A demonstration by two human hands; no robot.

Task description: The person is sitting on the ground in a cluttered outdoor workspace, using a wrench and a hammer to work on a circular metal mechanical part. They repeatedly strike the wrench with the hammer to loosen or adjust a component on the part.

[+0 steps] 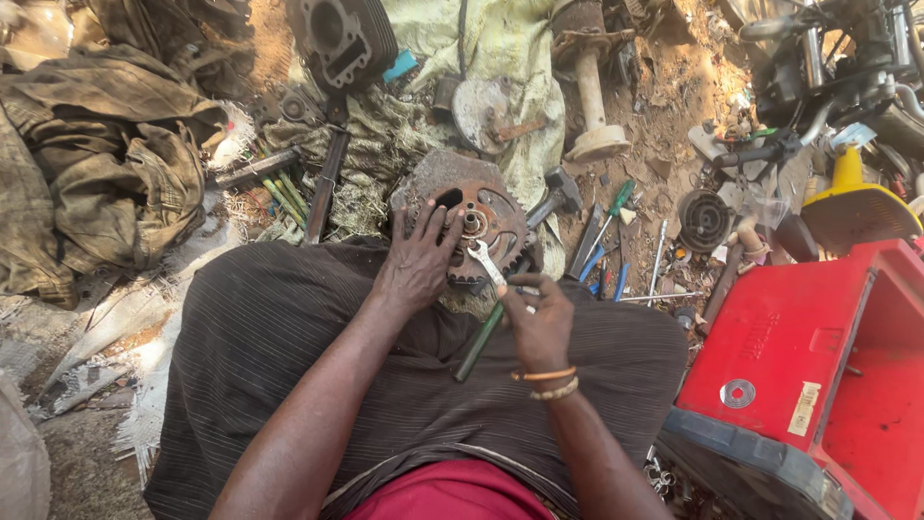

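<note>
A rusty toothed sprocket [499,220] rests at the edge of my lap, against the ground. My left hand [419,258] lies flat on its left side, fingers spread, pressing it down. My right hand [539,318] grips a silver spanner [485,262], whose open jaw sits at the bolt in the sprocket's hub [472,224]. A green-handled tool [478,343] lies across my lap, under the right hand. Beaded bracelets [549,381] circle my right wrist.
A hammer [556,195] and several screwdrivers [608,217] lie on the dirt beyond the sprocket. A red plastic crate [818,366] stands at the right, a yellow funnel [852,197] behind it. An engine cylinder [339,39] and dirty rags [106,164] lie at the back and left.
</note>
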